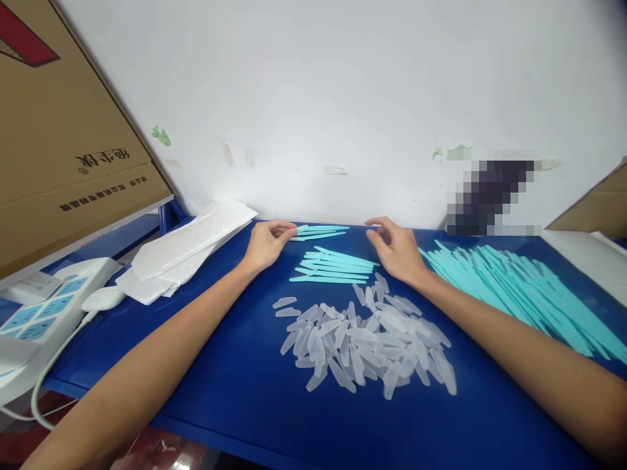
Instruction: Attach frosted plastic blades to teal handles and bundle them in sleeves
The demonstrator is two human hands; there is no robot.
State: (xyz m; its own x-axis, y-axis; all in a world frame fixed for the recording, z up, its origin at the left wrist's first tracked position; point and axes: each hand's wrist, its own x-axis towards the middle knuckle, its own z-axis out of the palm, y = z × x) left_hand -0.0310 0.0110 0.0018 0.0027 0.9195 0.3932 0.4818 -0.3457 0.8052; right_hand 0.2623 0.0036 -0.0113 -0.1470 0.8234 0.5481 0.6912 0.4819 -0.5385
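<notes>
See left hand [267, 243] pinched narrow on left ends of upper sticks [323, 230], turquoise, slightly fanned, at back of blue table [220, 398] near white wall [313, 98]. Can't tell whether lifted or flat on table. See right hand [398, 247] off their right ends, fingers curled, clear gap between thumb and forefinger. Got lower sticks [337, 269] just in front, roughly parallel, between both hands. Got translucent tabs [362, 339] heaped nearer, two lying loose at left. Got big stick pile [519, 294] beyond right forearm. Also see white packs [186, 251] and power strip [44, 313] at left, below carton [73, 130].
</notes>
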